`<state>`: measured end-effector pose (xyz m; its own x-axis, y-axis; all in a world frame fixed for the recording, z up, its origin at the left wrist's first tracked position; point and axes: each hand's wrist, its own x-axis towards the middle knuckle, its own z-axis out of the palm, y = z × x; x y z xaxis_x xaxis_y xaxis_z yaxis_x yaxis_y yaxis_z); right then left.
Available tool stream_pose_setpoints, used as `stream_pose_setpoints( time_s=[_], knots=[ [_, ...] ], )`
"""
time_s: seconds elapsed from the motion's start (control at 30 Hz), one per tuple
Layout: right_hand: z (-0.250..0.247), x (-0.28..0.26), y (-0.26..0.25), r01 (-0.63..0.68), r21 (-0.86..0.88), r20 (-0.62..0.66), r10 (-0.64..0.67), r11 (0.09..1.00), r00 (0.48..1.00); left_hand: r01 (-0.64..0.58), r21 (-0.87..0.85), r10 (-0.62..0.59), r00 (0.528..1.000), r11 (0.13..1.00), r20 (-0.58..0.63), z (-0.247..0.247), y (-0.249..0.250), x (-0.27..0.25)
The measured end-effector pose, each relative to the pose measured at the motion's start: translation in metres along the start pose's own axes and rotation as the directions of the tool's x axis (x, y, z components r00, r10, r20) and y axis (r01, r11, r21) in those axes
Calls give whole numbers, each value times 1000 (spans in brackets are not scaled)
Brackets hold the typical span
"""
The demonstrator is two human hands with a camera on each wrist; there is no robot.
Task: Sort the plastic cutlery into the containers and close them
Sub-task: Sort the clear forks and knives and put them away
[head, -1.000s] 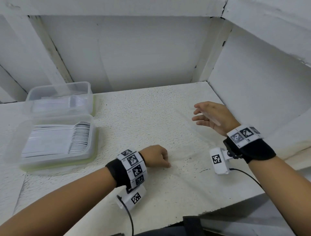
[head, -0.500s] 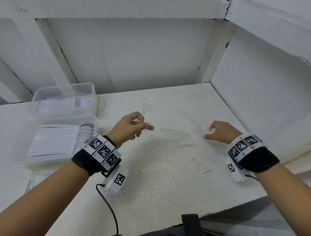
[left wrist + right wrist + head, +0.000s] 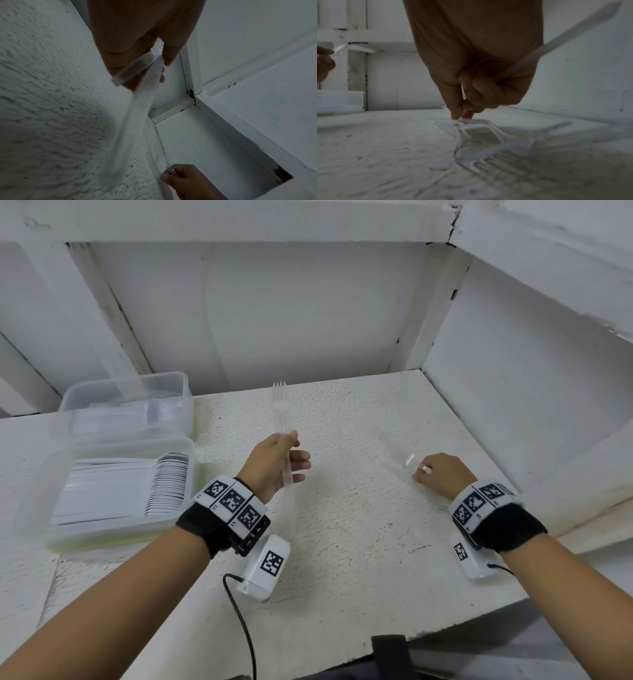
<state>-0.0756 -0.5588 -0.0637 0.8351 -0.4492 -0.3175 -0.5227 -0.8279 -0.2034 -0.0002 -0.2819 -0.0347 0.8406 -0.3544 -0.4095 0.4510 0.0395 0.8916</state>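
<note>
Currently left hand [image 3: 274,463] grips clear fork [image 3: 281,419], tines toward 12 o'clock; right hand [image 3: 442,474] pinches another fork [image 3: 488,146] on bench [image 3: 342,542].

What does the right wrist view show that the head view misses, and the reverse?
Only the right wrist view shows a clear fork lying on the table, fingertips pressing its handle, and another clear utensil gripped in that fist. Only the head view shows the near container stacked with cutlery. Both show the left hand holding a fork.
</note>
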Motion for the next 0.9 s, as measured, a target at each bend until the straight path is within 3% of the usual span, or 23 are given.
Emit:
stream_pose_setpoints(
  time_s=[0.23,0.33,0.5,0.63,0.7,0.8,0.9],
  knots=[
    [-20,-13,-15,91,262,-34,-85,961,996,66,80,-65,998,995,-8,3,-9,0],
    [-39,-24,-30,164,448,-57,-155,879,986,77,135,-77,997,988,-5,4,-10,2],
    [-48,-36,-62,175,832,-83,-195,526,977,69,182,-84,993,981,77,12,-10,2],
    [-43,-42,-89,24,983,20,-237,183,971,50,211,-71,993,976,96,21,-10,-2],
    [-42,-43,-98,-26,997,44,-273,69,961,60,211,-77,994,976,76,21,-11,-2],
    [-41,-42,-99,-67,998,67,-352,11,934,88,208,-99,994,974,40,19,-12,0],
    [-38,-44,-93,-43,994,80,-375,104,923,99,229,-108,994,968,25,18,-13,2]
  ],
)
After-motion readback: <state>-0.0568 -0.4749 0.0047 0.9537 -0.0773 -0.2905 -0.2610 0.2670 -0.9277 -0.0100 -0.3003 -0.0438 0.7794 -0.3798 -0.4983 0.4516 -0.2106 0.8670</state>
